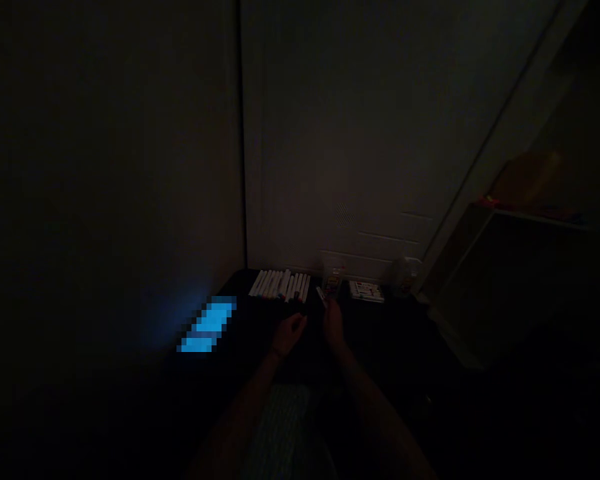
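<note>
Markers (pixel 280 284) with white barrels lie side by side in a tight row near the far edge of a dark table (pixel 380 333), and our two hands work just in front of them in very low light. Our right hand (pixel 334 327) is raised, its fingers drawn together on what looks like a slim pale marker (pixel 322 295), which tilts up from the fingertips. In this gloom we read that as a pinch, though we cannot be sure of it. Our left hand (pixel 289 335) sits just beside the right, fingers curled inward and loosely together; whether anything lies inside that curl we cannot tell. A small colourful box (pixel 333 285) stands just beyond the right hand, a flat printed card (pixel 367 291) lies next to it, and a clear plastic bottle (pixel 404 273) stands further along, close to the wall (pixel 355 153). Off to the left, a blurred blue screen (pixel 211 325) glows on the table — the only bright thing here. With a barrel this thin, a firm pinch near its middle serves us best, and our knuckles do well to stay low and clear of the row — the dark hides its edges.
</note>
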The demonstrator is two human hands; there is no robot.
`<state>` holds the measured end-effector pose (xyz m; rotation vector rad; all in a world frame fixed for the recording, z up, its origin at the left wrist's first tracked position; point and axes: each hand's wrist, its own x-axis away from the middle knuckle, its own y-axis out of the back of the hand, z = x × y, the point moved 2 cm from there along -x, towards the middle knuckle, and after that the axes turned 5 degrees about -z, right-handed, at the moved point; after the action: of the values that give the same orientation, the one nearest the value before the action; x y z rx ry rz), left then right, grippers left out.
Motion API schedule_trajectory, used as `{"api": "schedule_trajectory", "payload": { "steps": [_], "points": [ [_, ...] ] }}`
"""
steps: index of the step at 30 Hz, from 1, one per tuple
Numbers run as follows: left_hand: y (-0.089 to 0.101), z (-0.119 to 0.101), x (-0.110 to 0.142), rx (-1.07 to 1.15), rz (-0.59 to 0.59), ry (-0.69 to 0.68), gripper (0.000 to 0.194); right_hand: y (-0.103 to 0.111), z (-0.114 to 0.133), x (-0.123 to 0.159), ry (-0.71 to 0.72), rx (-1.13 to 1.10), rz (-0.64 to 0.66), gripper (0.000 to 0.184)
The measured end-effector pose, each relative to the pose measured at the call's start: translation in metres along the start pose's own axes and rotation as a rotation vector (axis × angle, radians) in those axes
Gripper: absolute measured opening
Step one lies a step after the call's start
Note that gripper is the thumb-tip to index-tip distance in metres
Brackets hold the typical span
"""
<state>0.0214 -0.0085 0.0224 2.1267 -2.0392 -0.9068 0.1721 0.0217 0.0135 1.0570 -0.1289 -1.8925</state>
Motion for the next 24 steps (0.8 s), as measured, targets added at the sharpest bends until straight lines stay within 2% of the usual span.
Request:
{"api": "schedule_trajectory", "payload": {
  "steps": [2, 5, 10, 14, 17, 20, 24],
  "points": [
    [0.000, 0.000, -0.001, -0.035, -0.021, 0.022, 0.031, 0.011, -0.001, 0.009, 0.000, -0.104, -0.034, 0.034],
    [-0.002, -0.001, -0.003, -0.049, -0.019, 0.028, 0.032, 0.030, -0.003, 0.019, 0.028, -0.213, -0.006, 0.034],
    [-0.004, -0.001, -0.003, 0.035, -0.007, 0.057, 0.038, 0.052, -0.011, 0.028, 0.003, -0.230, 0.081, 0.031],
    [-0.002, 0.000, -0.002, 0.124, 0.017, 0.080, 0.042, 0.054, -0.007, 0.030, 0.017, -0.216, 0.149, 0.031],
    [0.001, 0.002, -0.004, 0.198, -0.021, 0.093, 0.042, 0.053, -0.004, 0.030, 0.030, -0.185, 0.184, 0.032],
    [0.003, 0.005, -0.007, 0.233, -0.062, 0.067, 0.038, 0.053, -0.004, 0.030, 0.014, -0.153, 0.175, 0.032],
    [0.000, 0.013, -0.008, 0.219, -0.040, 0.062, 0.036, 0.056, -0.008, 0.030, 0.003, -0.151, 0.116, 0.029]
  ]
}}
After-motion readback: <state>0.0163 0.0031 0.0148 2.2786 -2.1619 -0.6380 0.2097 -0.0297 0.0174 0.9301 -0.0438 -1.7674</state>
